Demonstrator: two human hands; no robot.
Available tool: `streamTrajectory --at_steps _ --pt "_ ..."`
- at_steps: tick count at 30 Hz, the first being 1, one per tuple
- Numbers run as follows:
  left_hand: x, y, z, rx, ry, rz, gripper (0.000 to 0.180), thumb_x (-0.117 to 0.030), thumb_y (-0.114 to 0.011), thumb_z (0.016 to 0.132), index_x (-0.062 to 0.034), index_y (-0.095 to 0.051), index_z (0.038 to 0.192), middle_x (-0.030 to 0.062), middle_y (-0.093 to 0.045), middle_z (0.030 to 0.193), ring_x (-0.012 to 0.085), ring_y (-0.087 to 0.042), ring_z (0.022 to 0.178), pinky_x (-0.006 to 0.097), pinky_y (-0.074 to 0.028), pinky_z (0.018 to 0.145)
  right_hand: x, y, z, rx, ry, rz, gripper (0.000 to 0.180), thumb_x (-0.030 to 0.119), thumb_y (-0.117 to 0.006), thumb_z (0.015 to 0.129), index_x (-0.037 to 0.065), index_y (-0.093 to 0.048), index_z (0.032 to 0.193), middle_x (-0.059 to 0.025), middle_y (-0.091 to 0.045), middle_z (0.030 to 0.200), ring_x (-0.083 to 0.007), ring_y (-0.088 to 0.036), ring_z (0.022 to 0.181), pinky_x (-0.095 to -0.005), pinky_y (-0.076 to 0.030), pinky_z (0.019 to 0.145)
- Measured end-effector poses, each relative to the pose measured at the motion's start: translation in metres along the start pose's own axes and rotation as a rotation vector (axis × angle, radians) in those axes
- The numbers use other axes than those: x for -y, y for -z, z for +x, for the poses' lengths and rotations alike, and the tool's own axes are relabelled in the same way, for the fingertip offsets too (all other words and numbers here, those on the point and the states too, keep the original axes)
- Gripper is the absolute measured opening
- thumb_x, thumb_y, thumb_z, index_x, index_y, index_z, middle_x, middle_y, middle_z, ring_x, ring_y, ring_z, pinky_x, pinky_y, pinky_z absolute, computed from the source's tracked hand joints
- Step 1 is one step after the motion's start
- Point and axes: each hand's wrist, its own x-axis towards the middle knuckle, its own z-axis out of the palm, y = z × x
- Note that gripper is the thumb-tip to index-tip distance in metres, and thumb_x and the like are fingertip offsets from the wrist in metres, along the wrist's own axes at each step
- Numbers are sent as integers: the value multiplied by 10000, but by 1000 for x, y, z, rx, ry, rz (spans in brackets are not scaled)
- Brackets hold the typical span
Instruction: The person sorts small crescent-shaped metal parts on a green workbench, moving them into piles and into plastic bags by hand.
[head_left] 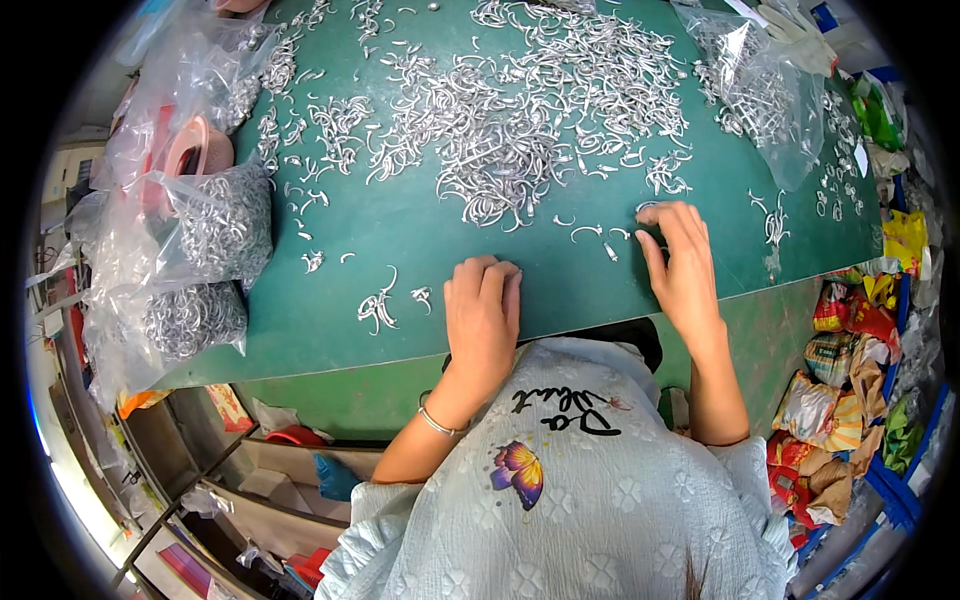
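Where they lie heaped, silvery curved pieces [505, 152], glossy

The left hand [482, 310] hides its fingertips, and the upper edge cuts off the green table [580, 290].

Between the left hand [482, 305] and right hand [684, 250], the worktop [580, 290] leaves room; heaped metal pieces [500, 155] block the far middle, filled bags [228, 225] the left edge.

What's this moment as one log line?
left hand: on green table; right hand: beside loose metal pieces; metal pile: ahead
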Motion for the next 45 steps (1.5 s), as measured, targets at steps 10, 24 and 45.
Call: streamTrajectory --at_steps 10,24,45 --pt "-16 -30 44 89 -180 71 231 7 -606 835 -37 -619 1061 106 -569 1070 286 -545 982 394 -406 828 8 -1 -14 95 101 -48 192 68 -697 790 28 -620 961 -79 -559 929 -285 -533 881 -394 -389 738" --pt "-46 -44 15 162 -196 -198 228 -32 -676 812 -20 -616 1031 134 -553 1048 317 -538 889 394 -443 780 -15 13 -33 -147 -84 -49 274 39 -700 781 25 -630 1045 -136 -574 1063 -321 -530 966 -393 -424 853" --pt "-38 -33 12 201 -172 -198 171 -3 -640 844 -3 -595 1009 144 -546 985 330 -566 876 399 -482 743 -12 -6 -13 -55 113 -40 286 55 -709 783 37 -611 1051 -91 -582 1020 -288 -540 933 -382 -414 769"
